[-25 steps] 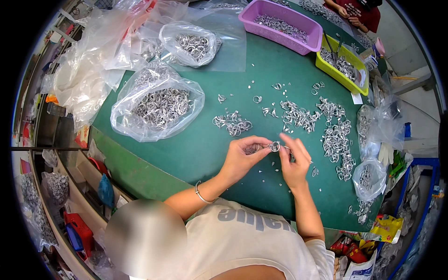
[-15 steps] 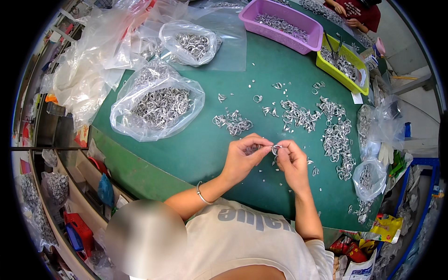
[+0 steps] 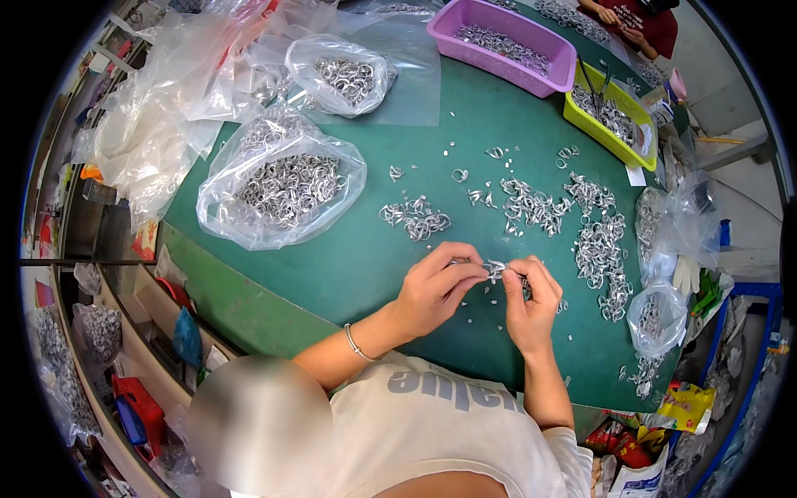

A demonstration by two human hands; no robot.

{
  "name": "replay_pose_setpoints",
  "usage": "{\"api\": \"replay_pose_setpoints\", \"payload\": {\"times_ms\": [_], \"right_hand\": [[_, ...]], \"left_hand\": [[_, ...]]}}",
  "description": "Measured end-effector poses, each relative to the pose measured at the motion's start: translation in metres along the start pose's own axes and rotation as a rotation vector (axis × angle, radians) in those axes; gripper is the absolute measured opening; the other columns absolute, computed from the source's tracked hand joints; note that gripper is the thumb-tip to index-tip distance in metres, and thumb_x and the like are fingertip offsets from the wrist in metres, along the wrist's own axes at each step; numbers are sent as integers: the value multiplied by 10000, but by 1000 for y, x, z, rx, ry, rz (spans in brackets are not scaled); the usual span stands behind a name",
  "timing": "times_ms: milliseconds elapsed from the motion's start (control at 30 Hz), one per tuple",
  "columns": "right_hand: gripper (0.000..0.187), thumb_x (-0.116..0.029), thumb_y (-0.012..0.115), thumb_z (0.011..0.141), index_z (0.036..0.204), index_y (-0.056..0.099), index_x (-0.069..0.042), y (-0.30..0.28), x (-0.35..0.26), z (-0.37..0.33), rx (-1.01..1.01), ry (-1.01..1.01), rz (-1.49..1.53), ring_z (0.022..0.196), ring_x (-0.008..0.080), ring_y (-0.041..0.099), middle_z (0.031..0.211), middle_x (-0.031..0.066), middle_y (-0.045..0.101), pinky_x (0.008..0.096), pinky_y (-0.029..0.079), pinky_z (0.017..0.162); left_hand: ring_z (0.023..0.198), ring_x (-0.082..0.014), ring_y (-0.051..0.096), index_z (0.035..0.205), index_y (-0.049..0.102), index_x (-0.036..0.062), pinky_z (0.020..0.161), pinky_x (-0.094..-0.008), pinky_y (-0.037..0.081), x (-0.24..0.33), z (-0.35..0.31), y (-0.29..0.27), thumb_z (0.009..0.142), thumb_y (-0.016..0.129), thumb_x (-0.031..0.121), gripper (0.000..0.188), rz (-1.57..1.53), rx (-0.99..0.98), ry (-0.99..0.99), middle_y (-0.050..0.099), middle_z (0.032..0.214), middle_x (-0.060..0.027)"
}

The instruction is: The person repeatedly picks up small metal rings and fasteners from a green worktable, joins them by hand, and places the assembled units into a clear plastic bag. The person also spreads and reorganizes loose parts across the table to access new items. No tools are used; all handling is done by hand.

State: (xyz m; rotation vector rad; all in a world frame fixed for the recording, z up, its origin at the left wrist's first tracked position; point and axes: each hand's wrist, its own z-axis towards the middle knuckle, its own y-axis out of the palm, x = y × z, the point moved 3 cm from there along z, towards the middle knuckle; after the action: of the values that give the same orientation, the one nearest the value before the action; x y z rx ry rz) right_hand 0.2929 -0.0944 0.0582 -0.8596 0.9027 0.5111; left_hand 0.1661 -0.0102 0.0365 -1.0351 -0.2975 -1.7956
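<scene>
My left hand [image 3: 436,289] and my right hand [image 3: 533,305] meet above the green table. A silver-coloured metal ring [image 3: 496,269] is pinched between their fingertips, its band seen side-on. More bits of metal show under the curled fingers of my right hand, too small to make out fully. Just beyond my left hand lies a small heap of rings [image 3: 417,219]. Farther right are a looser ring pile [image 3: 533,206] and a long pile of rings [image 3: 601,257]. Tiny pale pieces are scattered around my hands.
Two clear plastic bags of rings, a large bag [image 3: 217,217] and a smaller bag [image 3: 300,56], stand at left. A purple basket [image 3: 498,65] and a yellow-green basket [image 3: 610,133] hold rings at the back. A small bag [image 3: 677,319] sits near the right edge. A co-worker [image 3: 656,31] handles something far right.
The ring between my fingertips has turned from showing its round opening to a side-on view. My right hand has rotated and shifted slightly right and down; my left has barely moved.
</scene>
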Motion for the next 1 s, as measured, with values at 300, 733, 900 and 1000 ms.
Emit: {"api": "replay_pose_setpoints", "payload": {"times_ms": [300, 733, 900, 1000], "right_hand": [[61, 0, 627, 795, 776, 575, 26, -3, 8, -3, 38, 3, 12, 527, 110, 434, 622, 47, 486, 242, 327, 474], [192, -108, 591, 882, 721, 556, -9, 0, 11, 1, -250, 409, 375, 505, 20, 350, 561, -40, 431, 209, 251, 440], [180, -107, 568, 902, 747, 550, -17, 5, 17, -4, -161, 476, 468, 540, 7, 353, 595, -67, 431, 178, 259, 477], [131, -81, 560, 900, 783, 566, -21, 9, 14, -2, -92, 480, 713, 571, 1, 368, 659, -56, 477, 173, 266, 497]], "left_hand": [[668, -173, 571, 832, 602, 2, 545, -267, 471, 3, 2, 1, 722, 680, -46, 144, -85, -140, -72, 586, 931, -74], [674, -96, 558, 861, 643, -14, 579, -216, 445, 0, 0, -4, 785, 660, -7, 78, -210, -15, -389, 625, 822, -51], [607, -23, 516, 879, 647, 5, 489, -159, 389, -14, -3, 3, 821, 646, 28, 62, -482, -55, -778, 629, 783, -7], [604, -13, 514, 907, 640, 7, 493, -155, 390, -13, -2, 5, 831, 645, 50, 88, -552, -19, -781, 621, 753, 12]]}}
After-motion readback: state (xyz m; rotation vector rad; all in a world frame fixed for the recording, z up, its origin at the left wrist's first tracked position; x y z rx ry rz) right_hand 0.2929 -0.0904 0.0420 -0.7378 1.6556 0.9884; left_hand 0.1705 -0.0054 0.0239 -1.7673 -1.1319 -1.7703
